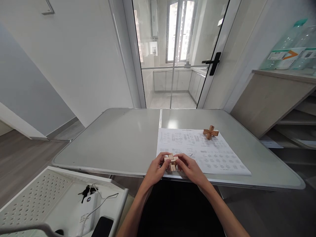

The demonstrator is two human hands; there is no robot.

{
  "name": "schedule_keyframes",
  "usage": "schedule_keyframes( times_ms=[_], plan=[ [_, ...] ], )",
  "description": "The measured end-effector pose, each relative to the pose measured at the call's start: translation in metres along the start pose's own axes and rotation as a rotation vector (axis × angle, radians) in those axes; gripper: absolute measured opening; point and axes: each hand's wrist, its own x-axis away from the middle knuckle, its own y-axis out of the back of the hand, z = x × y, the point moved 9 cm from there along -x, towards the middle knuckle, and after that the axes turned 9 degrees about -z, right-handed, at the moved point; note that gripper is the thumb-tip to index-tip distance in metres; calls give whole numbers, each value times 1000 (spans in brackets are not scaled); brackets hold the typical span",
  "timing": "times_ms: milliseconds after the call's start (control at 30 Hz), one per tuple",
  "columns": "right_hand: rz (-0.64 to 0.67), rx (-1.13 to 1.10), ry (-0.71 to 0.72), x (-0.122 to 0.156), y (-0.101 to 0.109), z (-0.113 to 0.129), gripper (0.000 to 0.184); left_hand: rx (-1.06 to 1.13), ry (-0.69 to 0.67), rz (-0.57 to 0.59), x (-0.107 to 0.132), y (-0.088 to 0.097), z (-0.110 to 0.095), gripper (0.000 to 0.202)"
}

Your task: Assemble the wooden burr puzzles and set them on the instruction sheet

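A small wooden interlocking puzzle (171, 161) sits between both my hands at the near edge of the grey table (118, 141). My left hand (155, 169) grips its left side, fingers curled round the wooden pieces. On the puzzle's right side, the fingers of my right hand (190, 168) are closed on it. The puzzle rests on or just above a printed instruction sheet (212, 154). A second wooden cross-shaped puzzle (210, 132) lies at the sheet's far right corner, apart from both hands.
A white perforated cart (37, 197) at lower left holds a white power bank (87, 210), keys, a cable and a dark phone (102, 227). A wooden shelf unit (276, 102) with plastic bottles stands right. A glass door (177, 52) is behind the table.
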Motion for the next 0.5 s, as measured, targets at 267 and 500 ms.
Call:
schedule_keyframes(
  times_ms=[267,500],
  plan=[
    [7,5,-12,0,0,-3,45,-6,-12,0,-1,1,0,43],
    [-11,3,-35,-2,2,-4,45,39,5,46,0,-5,2,50]
  ],
)
